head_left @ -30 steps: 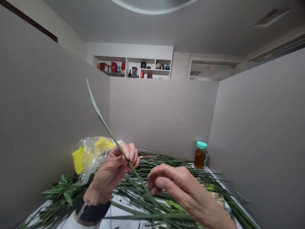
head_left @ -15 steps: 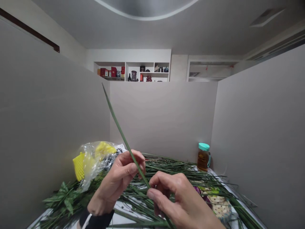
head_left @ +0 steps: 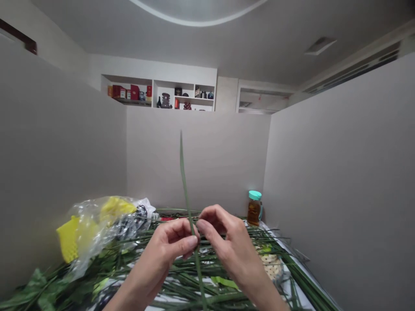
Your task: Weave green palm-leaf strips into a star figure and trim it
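A long, narrow green leaf blade (head_left: 185, 185) stands almost upright in front of me, its tip reaching up against the grey partition. My left hand (head_left: 173, 244) pinches it between thumb and fingers partway along, and its lower end runs down over the pile. Close by on the right side of the blade, my right hand (head_left: 225, 237) has its thumb and forefinger pressed together; what lies between those fingertips is too small to tell. Beneath both hands spreads a pile of similar long green leaves (head_left: 181, 280) on a white surface.
A clear plastic bag with yellow items (head_left: 106, 220) lies at left, above broader leaves (head_left: 42, 287). A turquoise-lidded bottle of brown liquid (head_left: 254, 209) stands at the back right. A dotted cream cloth item (head_left: 271, 267) lies at right. Grey partitions (head_left: 197, 160) enclose the table.
The leaf blade has swung from leaning left to nearly upright. My right hand has moved up from the blade's lower part to beside my left fingertips. The whole view has shifted rightward.
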The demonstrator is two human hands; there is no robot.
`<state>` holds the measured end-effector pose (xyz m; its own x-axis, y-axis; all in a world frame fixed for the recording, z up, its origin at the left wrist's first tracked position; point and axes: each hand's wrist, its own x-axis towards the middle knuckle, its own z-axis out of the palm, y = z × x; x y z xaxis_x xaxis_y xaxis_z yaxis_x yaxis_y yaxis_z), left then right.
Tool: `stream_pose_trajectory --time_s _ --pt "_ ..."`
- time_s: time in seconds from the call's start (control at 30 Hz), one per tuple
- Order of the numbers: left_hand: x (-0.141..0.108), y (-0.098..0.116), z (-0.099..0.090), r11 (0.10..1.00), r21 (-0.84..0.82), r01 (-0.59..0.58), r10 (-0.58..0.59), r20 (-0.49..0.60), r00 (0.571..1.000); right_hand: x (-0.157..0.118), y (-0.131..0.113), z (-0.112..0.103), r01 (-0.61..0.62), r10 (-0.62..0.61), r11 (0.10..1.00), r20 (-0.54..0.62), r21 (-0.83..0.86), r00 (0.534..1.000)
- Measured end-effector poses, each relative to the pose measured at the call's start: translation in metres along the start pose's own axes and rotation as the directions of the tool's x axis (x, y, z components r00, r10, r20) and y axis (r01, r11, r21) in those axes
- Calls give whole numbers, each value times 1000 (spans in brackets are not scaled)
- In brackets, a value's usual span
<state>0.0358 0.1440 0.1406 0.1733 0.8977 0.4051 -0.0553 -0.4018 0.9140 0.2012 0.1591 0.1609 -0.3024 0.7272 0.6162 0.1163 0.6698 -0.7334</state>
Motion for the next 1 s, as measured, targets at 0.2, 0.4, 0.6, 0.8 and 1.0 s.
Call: stream_pose_trajectory --time_s 0.2,0.4,0.6,0.8,1.0 --pt "0 -8 17 995 56 82 -82 -8 997 9 7 1 -26 33 997 -90 78 995" --pt "1 -8 3 983 154 104 -111 43 993 13 12 -6 -59 91 973 -135 225 987" --pt "0 -9 0 984 154 86 -81 -39 996 13 9 0 -101 136 950 -97 295 986" --pt "-1 -10 -7 983 166 77 -76 -9 997 12 8 -4 -74 133 928 -139 366 981" --pt "-2 -11 -13 980 196 26 -67 204 977 11 10 -30 32 105 929 -344 370 933"
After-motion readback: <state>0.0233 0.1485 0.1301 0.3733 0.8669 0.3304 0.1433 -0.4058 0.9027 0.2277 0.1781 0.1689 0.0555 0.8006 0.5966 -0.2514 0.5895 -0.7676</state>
